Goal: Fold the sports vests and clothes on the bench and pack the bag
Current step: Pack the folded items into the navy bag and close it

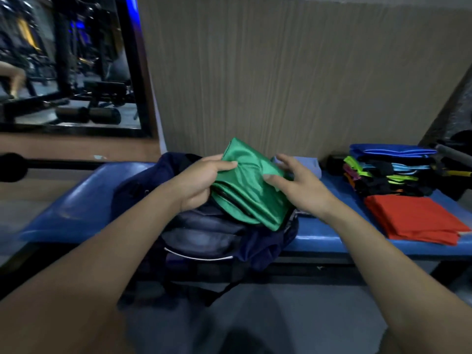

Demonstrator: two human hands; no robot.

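Green shiny folded cloth (249, 185) sits over the bag (204, 226), left hand (201, 183) pinching it, right hand (297, 185) spread, maybe touching; it could slip and unfold.

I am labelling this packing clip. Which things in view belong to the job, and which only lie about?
Job:
- folded shiny green garment, gripped by left hand, touched by right hand
- dark navy fabric bag
- folded orange cloth
- stack of black and neon vests
- blue padded bench

Lying about:
- wall mirror
- wooden wall panel
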